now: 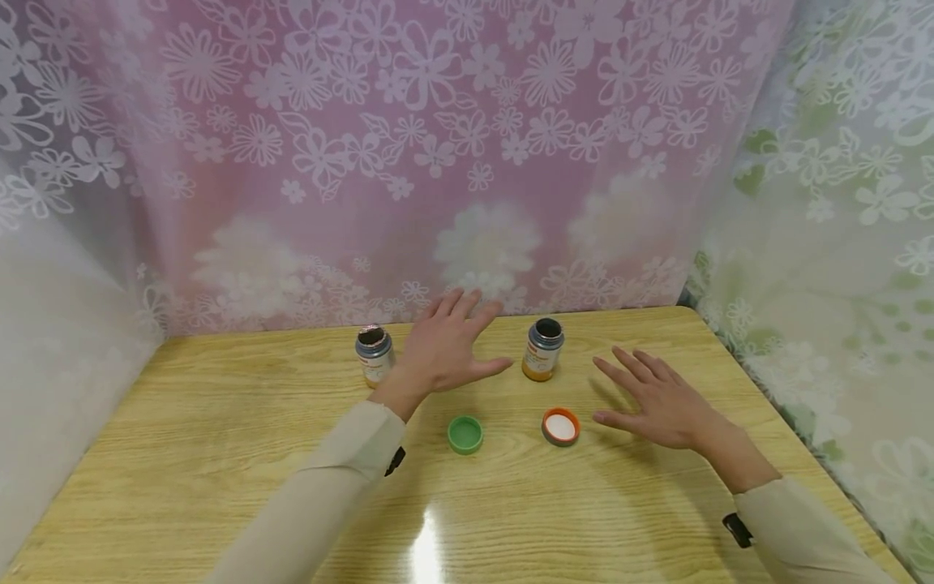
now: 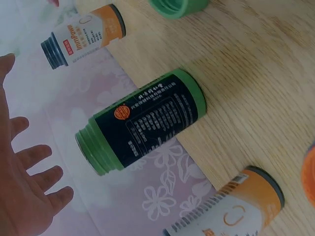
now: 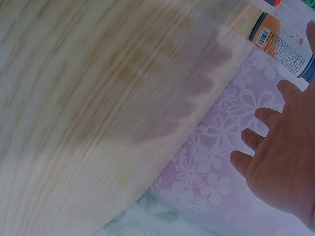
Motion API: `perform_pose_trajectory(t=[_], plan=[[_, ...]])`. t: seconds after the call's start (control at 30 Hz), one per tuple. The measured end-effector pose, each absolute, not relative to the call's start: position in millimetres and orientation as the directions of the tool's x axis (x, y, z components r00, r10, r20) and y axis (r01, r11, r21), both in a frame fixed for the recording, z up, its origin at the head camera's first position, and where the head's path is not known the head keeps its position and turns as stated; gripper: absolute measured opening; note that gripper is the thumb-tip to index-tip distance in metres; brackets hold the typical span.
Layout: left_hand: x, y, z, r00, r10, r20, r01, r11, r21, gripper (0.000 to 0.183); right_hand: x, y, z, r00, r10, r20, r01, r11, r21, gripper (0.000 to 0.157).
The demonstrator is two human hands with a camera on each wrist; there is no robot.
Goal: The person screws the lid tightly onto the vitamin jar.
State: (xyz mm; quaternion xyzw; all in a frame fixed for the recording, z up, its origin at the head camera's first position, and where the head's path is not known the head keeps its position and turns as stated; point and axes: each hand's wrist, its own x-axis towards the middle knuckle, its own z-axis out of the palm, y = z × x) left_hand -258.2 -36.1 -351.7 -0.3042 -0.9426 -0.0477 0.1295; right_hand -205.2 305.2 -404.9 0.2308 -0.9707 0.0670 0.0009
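Note:
My left hand (image 1: 447, 345) reaches out over the table with its fingers spread, holding nothing. Below it, a green bottle with a dark label (image 2: 150, 120) stands uncapped, hidden from the head view by this hand. An uncapped white-and-orange bottle (image 1: 374, 358) is left of the left wrist. Another such bottle (image 1: 543, 350) stands between the hands, its dark mouth uncovered. My right hand (image 1: 660, 401) hovers right of that bottle, fingers apart, gripping nothing. A green lid (image 1: 464, 435) and an orange-rimmed lid with a white inside (image 1: 561, 427) lie in front of the bottles.
The wooden table (image 1: 182, 454) backs onto a pink flowered curtain (image 1: 467, 162); pale flowered cloth (image 1: 839, 243) hangs at the right. A round orange piece (image 2: 309, 173), cut off by the left wrist view's edge, lies near the lower bottle.

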Motion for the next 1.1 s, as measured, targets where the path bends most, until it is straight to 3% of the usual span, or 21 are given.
perform_pose_trajectory(t=[0.23, 1.1], plan=[[-265.5, -18.9, -351.9, -0.786, 0.562, 0.260, 0.589, 0.808, 0.033, 0.082, -206.7, 305.0, -408.1, -0.890, -0.456, 0.033, -0.456, 0.881, -0.123, 0.080], [-273.8, 22.6, -378.4, -0.870, 0.462, 0.174, 0.489, 0.763, 0.423, 0.092, -205.0, 301.0, -407.9, -0.884, -0.467, 0.035, -0.468, 0.876, -0.121, 0.080]])
